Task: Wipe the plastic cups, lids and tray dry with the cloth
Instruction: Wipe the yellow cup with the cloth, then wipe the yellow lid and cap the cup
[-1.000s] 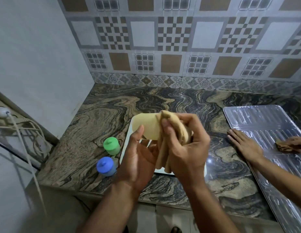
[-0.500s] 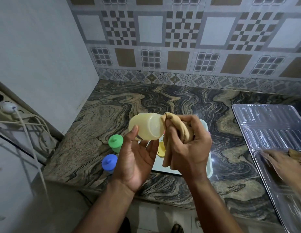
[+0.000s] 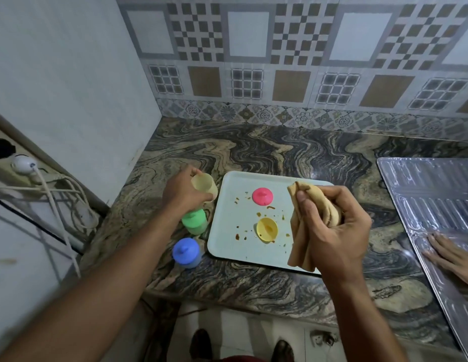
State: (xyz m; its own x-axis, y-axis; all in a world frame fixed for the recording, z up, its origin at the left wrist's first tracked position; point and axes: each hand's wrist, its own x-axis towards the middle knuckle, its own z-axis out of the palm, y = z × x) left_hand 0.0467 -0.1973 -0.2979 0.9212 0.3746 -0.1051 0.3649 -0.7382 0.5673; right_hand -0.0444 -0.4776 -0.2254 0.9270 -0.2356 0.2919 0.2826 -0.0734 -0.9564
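Observation:
My left hand (image 3: 182, 190) grips a pale yellow plastic cup (image 3: 204, 186) just left of the white tray (image 3: 227, 246), low over the counter beyond the green cup. My right hand (image 3: 335, 226) is closed on a bunched tan cloth (image 3: 303, 220) above the tray's right side. On the tray lie a pink lid (image 3: 262, 196), a yellow lid (image 3: 267, 229) and scattered brown crumbs. A green-lidded cup (image 3: 194, 221) and a blue-lidded cup (image 3: 186, 252) stand on the counter left of the tray.
A ribbed metal drainboard (image 3: 431, 194) lies at the right, with another person's hand (image 3: 452, 257) resting on it. A wall stands at the left with a socket, plug and cables (image 3: 26, 165). The marbled counter's front edge (image 3: 253, 304) runs below the tray.
My hands have separated: the left carried the yellow cup out to the left of the tray, the right drew the cloth away to the right. The tray and lids have come into view.

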